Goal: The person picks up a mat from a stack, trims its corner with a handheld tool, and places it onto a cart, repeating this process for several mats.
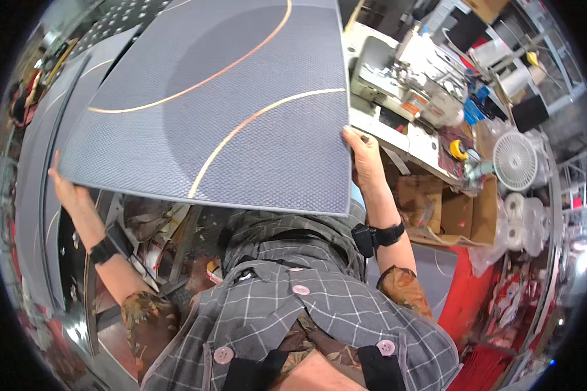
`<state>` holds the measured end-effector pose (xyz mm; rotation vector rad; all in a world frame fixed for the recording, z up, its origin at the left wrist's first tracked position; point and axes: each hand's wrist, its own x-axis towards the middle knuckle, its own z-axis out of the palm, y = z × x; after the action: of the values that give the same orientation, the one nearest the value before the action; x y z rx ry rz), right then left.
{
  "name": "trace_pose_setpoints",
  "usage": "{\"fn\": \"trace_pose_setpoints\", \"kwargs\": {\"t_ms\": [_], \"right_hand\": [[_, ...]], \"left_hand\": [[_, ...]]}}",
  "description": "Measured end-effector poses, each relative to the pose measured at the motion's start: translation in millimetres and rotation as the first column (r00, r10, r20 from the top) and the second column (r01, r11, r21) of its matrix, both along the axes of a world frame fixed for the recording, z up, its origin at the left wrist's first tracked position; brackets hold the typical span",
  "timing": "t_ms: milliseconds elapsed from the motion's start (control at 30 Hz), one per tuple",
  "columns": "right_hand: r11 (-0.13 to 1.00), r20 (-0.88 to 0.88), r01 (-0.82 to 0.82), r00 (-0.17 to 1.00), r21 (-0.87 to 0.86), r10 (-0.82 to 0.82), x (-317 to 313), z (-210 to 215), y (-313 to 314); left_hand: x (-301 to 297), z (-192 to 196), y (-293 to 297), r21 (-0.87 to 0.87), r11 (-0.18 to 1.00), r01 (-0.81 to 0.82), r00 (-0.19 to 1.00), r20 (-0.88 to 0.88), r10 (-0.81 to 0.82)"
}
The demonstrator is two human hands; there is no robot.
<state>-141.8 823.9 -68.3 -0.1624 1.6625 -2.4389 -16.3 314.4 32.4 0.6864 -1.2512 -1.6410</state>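
Both hands, left hand (68, 192) and right hand (364, 156), grip closed on the grey mat (209, 104) edges, mid-carry; next needs level lowering.

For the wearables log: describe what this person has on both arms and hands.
Both hands are bare, with no gloves. The left hand has a black band on its wrist; the right hand has a black strap with a small black device. Each forearm is bare down to a rolled sleeve with a brown, leafy camouflage pattern, worn under a grey checked vest with pale round buttons.
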Motion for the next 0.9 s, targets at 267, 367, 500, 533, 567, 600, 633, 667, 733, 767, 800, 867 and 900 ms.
{"fn": "trace_pose_setpoints", "kwargs": {"t_ms": [267, 367, 500, 533, 567, 600, 633, 667, 733, 767, 800, 867, 900], "right_hand": [[0.948, -0.029, 0.259, 0.966, 0.184, -0.258, -22, -23, 11], [0.983, -0.081, 0.120, 0.991, 0.136, -0.110, -32, -22, 21], [0.995, -0.069, 0.025, 0.997, 0.097, -0.018, -33, -19, 29], [0.988, -0.057, 0.085, 0.995, 0.129, -0.078, -32, -19, 29], [0.987, -0.057, 0.084, 0.995, 0.136, -0.077, -30, -18, 29], [0.995, -0.079, 0.028, 0.997, 0.101, -0.020, -30, -18, 29], [0.992, -0.093, 0.042, 0.995, 0.117, -0.031, -29, -18, 27], [0.981, -0.059, 0.097, 0.994, 0.166, -0.088, -29, -18, 25], [0.986, -0.037, 0.078, 0.997, 0.148, -0.073, -29, -17, 20], [0.982, -0.040, 0.085, 0.996, 0.169, -0.080, -30, -15, 18], [0.978, -0.033, 0.103, 0.995, 0.182, -0.099, -29, -15, 15], [0.964, 0.009, 0.174, 0.984, 0.199, -0.180, -24, -13, 13], [0.960, 0.002, 0.195, 0.980, 0.199, -0.200, -20, -12, 13]], "left_hand": [[27, -36, -10, 0.178, 0.964, 0.200, 0.930, -0.345, -0.129], [37, -44, -7, 0.208, 0.960, 0.187, 0.929, -0.355, -0.104], [41, -46, 3, 0.190, 0.959, 0.209, 0.929, -0.345, -0.134], [41, -47, 4, 0.187, 0.964, 0.189, 0.930, -0.349, -0.115], [42, -48, 4, 0.176, 0.962, 0.206, 0.926, -0.354, -0.134], [42, -49, 3, 0.146, 0.964, 0.224, 0.921, -0.355, -0.161], [42, -50, 2, 0.144, 0.960, 0.239, 0.914, -0.368, -0.172], [42, -51, 0, 0.176, 0.960, 0.219, 0.922, -0.360, -0.144], [41, -53, -3, 0.148, 0.955, 0.257, 0.911, -0.367, -0.188], [40, -53, -4, 0.160, 0.959, 0.233, 0.921, -0.354, -0.165], [39, -53, -5, 0.155, 0.957, 0.243, 0.913, -0.370, -0.172], [37, -50, -5, 0.234, 0.957, 0.172, 0.934, -0.346, -0.083], [36, -50, -5, 0.137, 0.978, 0.155, 0.906, -0.414, -0.086]]}}
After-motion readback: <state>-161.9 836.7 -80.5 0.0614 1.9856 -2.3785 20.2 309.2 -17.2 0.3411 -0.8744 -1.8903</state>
